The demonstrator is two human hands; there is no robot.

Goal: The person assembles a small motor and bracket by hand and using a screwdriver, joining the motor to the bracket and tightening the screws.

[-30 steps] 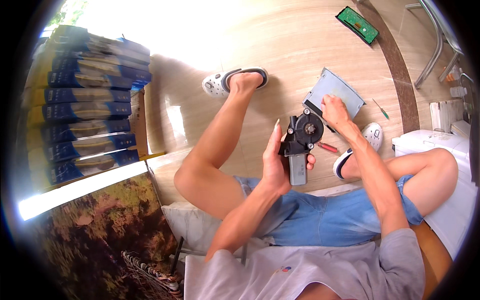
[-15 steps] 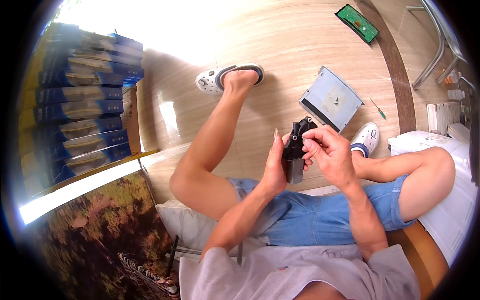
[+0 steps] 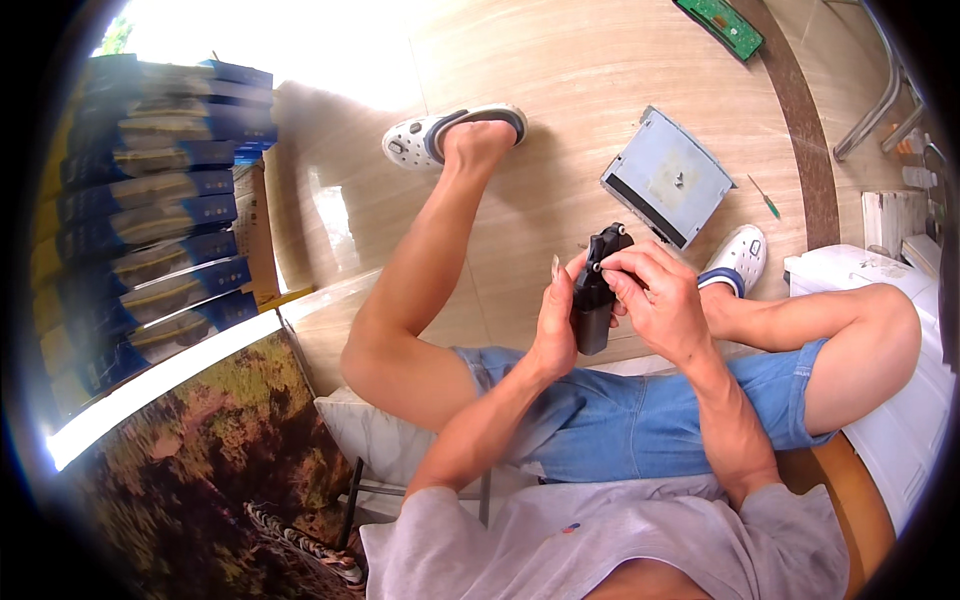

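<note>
My left hand [image 3: 556, 325] is wrapped round a black plastic device [image 3: 593, 325], which stands nearly upright above my lap. The device has a boxy lower body and a narrower jointed top with small pale round ends. My right hand [image 3: 660, 305] is closed, thumb and forefinger pinched together against the device's upper right side, next to one of the pale round ends. Whatever sits between those fingertips is too small or hidden to make out. Left-hand fingertips show past the device's right edge.
Beyond my hands, a grey metal box [image 3: 672, 175] with a small piece on top lies on the floor. A green-handled screwdriver [image 3: 768, 203] and a green circuit board [image 3: 722, 28] lie farther out. Blue boxes [image 3: 150, 215] are stacked at left; a white chest [image 3: 870, 265] stands at right.
The view has shifted a little, moving the floor items upward in the picture. Both hands keep their places on the black device, the right fingertips still pinched at its upper side.
</note>
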